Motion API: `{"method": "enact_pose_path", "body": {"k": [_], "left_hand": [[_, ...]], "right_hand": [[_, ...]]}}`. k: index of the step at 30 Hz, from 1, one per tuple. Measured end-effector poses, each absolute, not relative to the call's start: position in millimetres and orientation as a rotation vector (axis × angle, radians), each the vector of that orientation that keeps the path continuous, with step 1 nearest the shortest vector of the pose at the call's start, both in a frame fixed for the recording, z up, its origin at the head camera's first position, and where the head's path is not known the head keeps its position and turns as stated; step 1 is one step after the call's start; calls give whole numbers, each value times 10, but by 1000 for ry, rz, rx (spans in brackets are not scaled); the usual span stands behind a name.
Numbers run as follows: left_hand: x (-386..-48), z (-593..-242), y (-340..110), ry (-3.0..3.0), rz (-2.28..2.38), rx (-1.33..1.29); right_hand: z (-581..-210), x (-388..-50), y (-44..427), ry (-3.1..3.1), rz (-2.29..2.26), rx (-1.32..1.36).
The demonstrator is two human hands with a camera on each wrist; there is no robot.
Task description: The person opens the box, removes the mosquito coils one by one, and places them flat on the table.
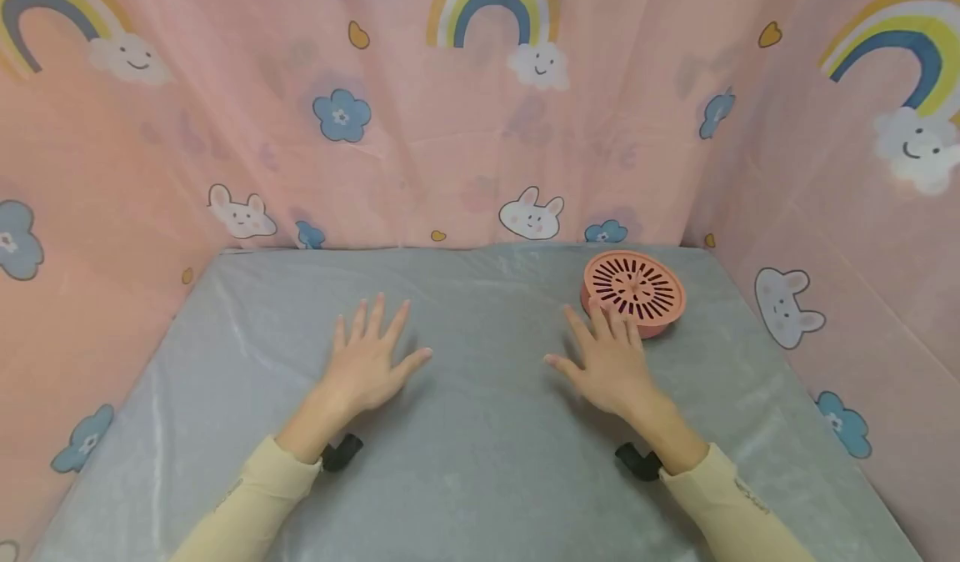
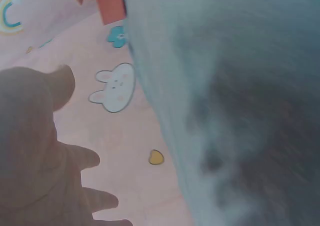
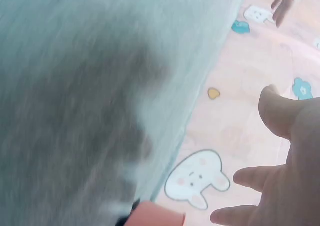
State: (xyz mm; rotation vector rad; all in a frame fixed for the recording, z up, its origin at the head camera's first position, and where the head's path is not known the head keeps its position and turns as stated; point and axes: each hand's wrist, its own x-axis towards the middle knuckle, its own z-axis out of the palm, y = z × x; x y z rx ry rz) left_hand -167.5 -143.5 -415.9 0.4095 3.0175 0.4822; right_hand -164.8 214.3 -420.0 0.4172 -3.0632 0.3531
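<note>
My left hand (image 1: 365, 368) hovers over the left half of the grey cloth, fingers spread and holding nothing. Over the right half, my right hand (image 1: 611, 368) is spread as well, with nothing in it. Its fingertips overlap the near edge of a round pink container (image 1: 651, 275) in the head view; the right wrist view shows the hand in the air, apart from the container's corner (image 3: 155, 217). The container has a slotted lid with a small central knob, and what is inside is hidden. The left wrist view catches part of the container (image 2: 110, 5) at its top.
Grey cloth (image 1: 480, 462) covers the table. Pink curtains (image 1: 420, 162) with rainbows, rabbits and flowers stand along the back and both sides. A black wrist camera mount (image 1: 342, 453) sits under the left wrist and another (image 1: 639, 462) under the right.
</note>
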Motion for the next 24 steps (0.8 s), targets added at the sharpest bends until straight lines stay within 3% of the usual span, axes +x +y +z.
{"method": "enact_pose_path", "body": {"k": [24], "left_hand": [[-2213,-4032,-404,2976,927,649]], "right_hand": [[-4019,-2011,2925,-2818,647,233]]}}
